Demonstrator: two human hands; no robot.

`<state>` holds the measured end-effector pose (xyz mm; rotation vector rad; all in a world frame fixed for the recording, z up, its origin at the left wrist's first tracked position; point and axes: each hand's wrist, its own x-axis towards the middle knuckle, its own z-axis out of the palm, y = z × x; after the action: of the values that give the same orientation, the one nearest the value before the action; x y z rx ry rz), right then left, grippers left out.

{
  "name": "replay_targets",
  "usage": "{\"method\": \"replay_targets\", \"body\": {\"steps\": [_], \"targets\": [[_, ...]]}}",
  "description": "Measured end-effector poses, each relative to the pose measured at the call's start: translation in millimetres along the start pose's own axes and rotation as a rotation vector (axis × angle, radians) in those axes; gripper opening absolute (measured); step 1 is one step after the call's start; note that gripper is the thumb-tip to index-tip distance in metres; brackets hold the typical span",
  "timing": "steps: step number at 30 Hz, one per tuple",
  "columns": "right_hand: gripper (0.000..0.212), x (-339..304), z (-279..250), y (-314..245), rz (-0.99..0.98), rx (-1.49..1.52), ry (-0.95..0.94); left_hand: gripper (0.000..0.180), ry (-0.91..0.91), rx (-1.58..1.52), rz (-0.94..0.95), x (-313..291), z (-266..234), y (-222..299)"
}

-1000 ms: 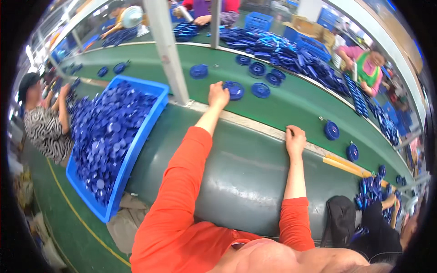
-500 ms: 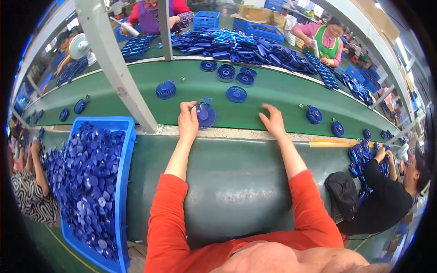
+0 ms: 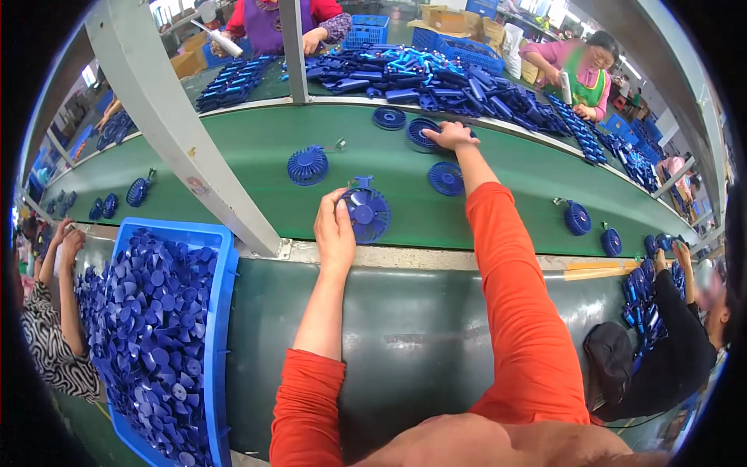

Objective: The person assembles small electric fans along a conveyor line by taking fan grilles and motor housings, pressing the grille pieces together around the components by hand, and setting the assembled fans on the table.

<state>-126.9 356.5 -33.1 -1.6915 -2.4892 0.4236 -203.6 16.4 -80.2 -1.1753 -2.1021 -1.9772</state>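
Right hand (image 3: 454, 137) farther out; near far belt edge (image 3: 354, 102)

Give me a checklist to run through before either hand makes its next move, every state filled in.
1. Left hand on the fan: ok, fingers at its left edge.
2. Fan's blades covered: not ok, they show openly.
3. Right hand at the round blue grilles on the belt's far side: ok, it reaches over them.
4. Right hand's grip secure: cannot tell, the fingers hide the contact.
5. Nearer loose grille free of hands: ok, it lies on the green belt beside the right forearm.
6. Blue tub stocked: ok, heaped with blue blades.
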Motion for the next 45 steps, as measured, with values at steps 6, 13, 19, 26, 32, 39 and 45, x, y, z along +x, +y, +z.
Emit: {"method": "replay_targets", "body": {"steps": [6,13,19,26,32,39,45], "targets": [[0.062,-19,14,56,-0.308,0.043,0.229,0.022,-0.019,-0.03,0.013,6,12,2],[0.029,-129,-8,86,-0.901,0.286,0.155,0.022,0.013,-0.026,-0.012,5,5,-6],[0.022,-204,-54,66,-0.975,0.494,-0.554,0.023,0.007,-0.046,0.007,4,11,-2],[0.03,-200,-61,19,-1.042,0.484,-0.738,0.024,0.004,-0.015,-0.014,7,1,1],[0.052,-13,1,-8,-0.636,0.221,0.199,0.023,-0.015,-0.02,0.033,6,13,1],[0.047,0,56,-9,-0.377,0.128,0.415,0.022,-0.005,-0.022,0.052,4,8,-6],[0.038,-61,35,58,-0.774,0.29,0.176,0.021,-0.006,0.016,0.055,6,11,-9]]}}
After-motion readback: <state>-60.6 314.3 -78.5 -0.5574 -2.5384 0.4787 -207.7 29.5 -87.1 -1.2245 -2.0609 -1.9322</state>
